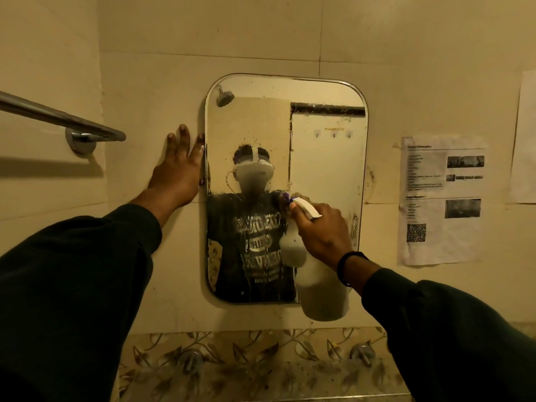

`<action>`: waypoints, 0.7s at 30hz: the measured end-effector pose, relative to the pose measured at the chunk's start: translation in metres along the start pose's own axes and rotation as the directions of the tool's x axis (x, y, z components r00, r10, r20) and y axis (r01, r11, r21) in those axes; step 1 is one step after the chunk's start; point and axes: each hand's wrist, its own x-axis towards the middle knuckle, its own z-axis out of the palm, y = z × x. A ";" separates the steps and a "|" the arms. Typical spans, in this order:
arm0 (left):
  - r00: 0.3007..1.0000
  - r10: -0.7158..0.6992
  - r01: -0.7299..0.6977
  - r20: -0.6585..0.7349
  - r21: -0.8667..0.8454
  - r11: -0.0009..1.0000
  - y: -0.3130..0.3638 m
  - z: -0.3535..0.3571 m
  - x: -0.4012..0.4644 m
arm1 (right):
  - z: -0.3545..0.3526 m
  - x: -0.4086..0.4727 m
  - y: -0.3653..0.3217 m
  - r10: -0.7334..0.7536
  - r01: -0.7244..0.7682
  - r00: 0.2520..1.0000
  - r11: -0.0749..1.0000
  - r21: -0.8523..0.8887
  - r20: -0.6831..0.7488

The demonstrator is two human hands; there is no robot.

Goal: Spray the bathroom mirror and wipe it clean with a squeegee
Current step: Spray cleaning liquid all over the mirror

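A rounded rectangular mirror (324,158) hangs on the cream tiled wall, its glass wet with droplets and runs in the lower middle. My right hand (322,230) grips the neck and trigger of a white spray bottle (322,291), whose purple nozzle points at the glass close to the mirror's centre. My left hand (179,166) lies flat on the wall with fingers spread, its fingertips touching the mirror's left edge. No squeegee is in view.
A chrome towel bar (58,117) juts from the left wall at hand height. Printed paper sheets (441,198) are stuck to the wall right of the mirror. Below runs a leaf-patterned tile band with two metal taps (362,353).
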 end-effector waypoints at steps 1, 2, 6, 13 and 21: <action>1.000 0.001 -0.001 -0.003 -0.001 1.000 0.000 0.000 0.000 | 0.003 -0.001 -0.003 0.002 -0.002 1.000 1.000 0.026 0.007; 1.000 0.001 -0.001 -0.005 -0.001 1.000 0.000 0.000 0.000 | 0.006 -0.001 -0.005 -0.005 0.004 1.000 0.999 0.045 0.016; 1.000 0.004 -0.004 -0.005 0.000 1.000 0.000 0.000 -0.001 | 0.019 -0.003 -0.015 -0.044 0.042 0.998 0.998 0.046 0.043; 1.000 -0.005 0.005 0.002 0.008 1.000 0.002 -0.001 -0.003 | 0.045 -0.013 -0.029 -0.148 0.148 0.987 0.989 0.012 0.057; 1.000 0.000 0.000 0.003 0.026 1.000 0.001 -0.001 -0.002 | 0.061 -0.031 -0.037 -0.130 0.129 0.990 0.992 0.014 0.062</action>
